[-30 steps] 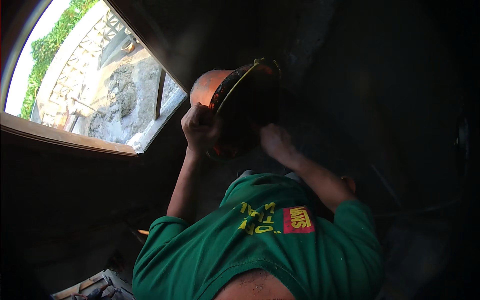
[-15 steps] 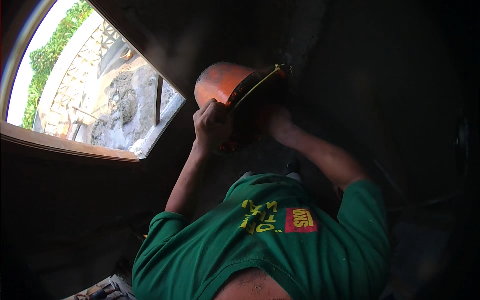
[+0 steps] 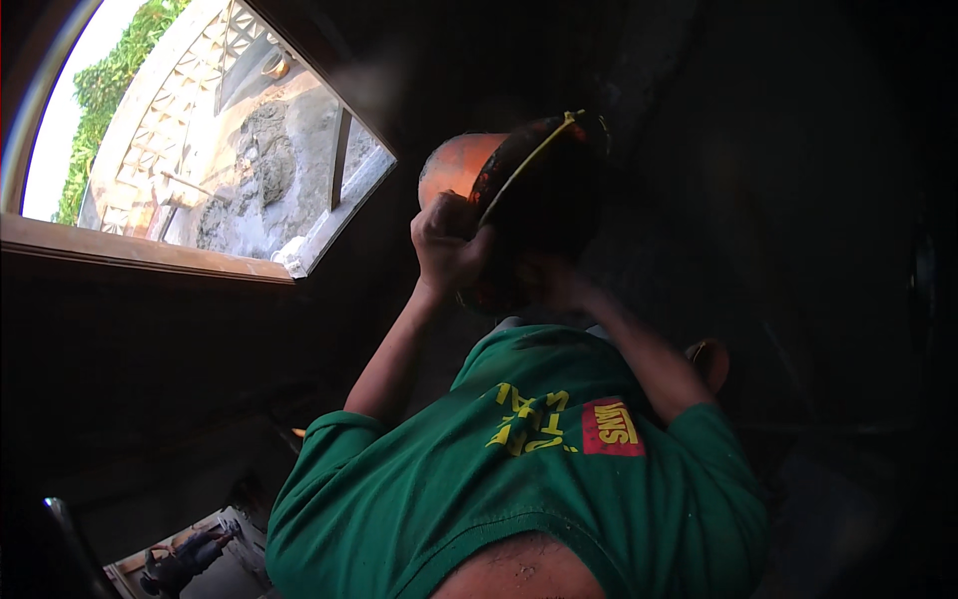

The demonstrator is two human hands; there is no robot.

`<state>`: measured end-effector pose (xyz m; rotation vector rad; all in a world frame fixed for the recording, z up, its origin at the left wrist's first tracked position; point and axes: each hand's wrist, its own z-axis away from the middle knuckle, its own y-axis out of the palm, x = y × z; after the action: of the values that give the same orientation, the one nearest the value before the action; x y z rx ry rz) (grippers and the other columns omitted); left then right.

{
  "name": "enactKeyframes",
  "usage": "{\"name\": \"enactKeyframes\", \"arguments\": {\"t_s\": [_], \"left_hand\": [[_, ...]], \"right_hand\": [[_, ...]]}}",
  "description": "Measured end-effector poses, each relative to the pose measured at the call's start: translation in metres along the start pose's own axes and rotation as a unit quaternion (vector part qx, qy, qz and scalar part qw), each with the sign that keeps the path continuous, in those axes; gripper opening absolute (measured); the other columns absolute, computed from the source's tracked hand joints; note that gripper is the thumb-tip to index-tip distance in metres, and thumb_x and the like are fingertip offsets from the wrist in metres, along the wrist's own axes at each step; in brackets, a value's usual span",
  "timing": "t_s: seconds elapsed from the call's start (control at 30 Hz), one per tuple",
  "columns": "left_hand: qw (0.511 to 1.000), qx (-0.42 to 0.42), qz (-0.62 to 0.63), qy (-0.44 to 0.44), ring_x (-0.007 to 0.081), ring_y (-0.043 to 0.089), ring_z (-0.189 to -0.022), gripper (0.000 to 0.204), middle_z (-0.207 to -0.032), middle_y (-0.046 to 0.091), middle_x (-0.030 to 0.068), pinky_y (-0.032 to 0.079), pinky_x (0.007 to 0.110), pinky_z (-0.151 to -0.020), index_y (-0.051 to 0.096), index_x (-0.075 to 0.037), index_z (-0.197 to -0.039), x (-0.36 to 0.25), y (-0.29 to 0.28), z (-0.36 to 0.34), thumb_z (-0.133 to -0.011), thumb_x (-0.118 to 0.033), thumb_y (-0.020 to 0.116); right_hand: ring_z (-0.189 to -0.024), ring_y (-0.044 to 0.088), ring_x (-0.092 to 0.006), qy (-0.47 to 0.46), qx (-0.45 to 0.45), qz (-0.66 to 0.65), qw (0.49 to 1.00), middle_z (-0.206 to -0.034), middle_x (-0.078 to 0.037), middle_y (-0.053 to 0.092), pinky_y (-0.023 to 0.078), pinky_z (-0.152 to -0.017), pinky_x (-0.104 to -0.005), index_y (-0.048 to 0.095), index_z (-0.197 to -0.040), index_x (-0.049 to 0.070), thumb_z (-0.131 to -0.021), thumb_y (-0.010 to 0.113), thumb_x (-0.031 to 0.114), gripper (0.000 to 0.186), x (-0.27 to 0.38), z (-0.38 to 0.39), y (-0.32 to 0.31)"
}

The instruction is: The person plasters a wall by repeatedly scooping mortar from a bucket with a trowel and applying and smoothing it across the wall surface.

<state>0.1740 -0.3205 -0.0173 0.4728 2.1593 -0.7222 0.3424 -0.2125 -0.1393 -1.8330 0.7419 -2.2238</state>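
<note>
An orange bucket (image 3: 454, 165) is held up in front of me, tipped on its side with its dark mouth facing right and toward me. A thin yellow cord (image 3: 531, 163) runs across the mouth from the rim. My left hand (image 3: 449, 240) is closed on the bucket's near left rim, beside the cord's lower end. My right hand (image 3: 552, 282) is at the lower part of the mouth, blurred and in deep shadow. Its fingers are hidden, and I cannot tell whether they touch the bucket. The bucket's inside is too dark to make out.
At the left is a bright wood-framed opening (image 3: 150, 246); outside it lie grey rubble (image 3: 264, 150), a lattice wall and greenery. Dark tools (image 3: 190, 559) lie on a pale surface at lower left. Deep shadow covers the right side.
The bucket and my left hand appear farther right in view, and the mouth faces me more. My right hand has drawn back toward my body. The window has also shifted in view.
</note>
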Motion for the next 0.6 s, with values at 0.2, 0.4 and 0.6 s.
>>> {"name": "enactKeyframes", "arguments": {"t_s": [0.2,0.4,0.6], "left_hand": [[0.962,-0.202,0.130,-0.133,0.0051,0.050,-0.075,0.020,-0.078,0.054,-0.0004,0.042,0.020,-0.071,0.051,-0.003,-0.081,0.043,-0.010,0.029,-0.067,0.005,0.062],[0.933,-0.262,0.156,-0.190,0.0060,0.049,-0.072,0.017,-0.076,0.050,-0.0011,0.041,0.021,-0.065,0.050,-0.001,-0.079,0.061,-0.004,0.038,-0.068,0.001,0.063],[0.933,-0.258,0.058,-0.245,0.0078,0.045,-0.074,0.020,-0.079,0.045,-0.0004,0.039,0.021,-0.067,0.047,-0.002,-0.080,0.090,0.025,0.059,-0.067,0.001,0.063]], "right_hand": [[-0.082,0.066,-0.0361,-0.015,-0.017,-0.057,0.998,-0.084,-0.020,0.065,0.052,-0.073,-0.0403,0.060,-0.109,0.002,-0.076,0.062,0.013,0.035,0.060,0.014,-0.037],[-0.079,0.064,-0.0409,0.079,-0.075,0.206,0.972,-0.078,-0.022,0.065,0.053,-0.068,-0.0458,0.062,-0.097,0.008,-0.071,0.063,0.025,0.031,0.038,0.000,-0.058],[-0.080,0.066,-0.0386,0.069,-0.075,0.202,0.974,-0.082,-0.019,0.067,0.054,-0.069,-0.0424,0.064,-0.096,0.008,-0.069,0.069,0.026,0.033,-0.009,-0.010,-0.085]]}}
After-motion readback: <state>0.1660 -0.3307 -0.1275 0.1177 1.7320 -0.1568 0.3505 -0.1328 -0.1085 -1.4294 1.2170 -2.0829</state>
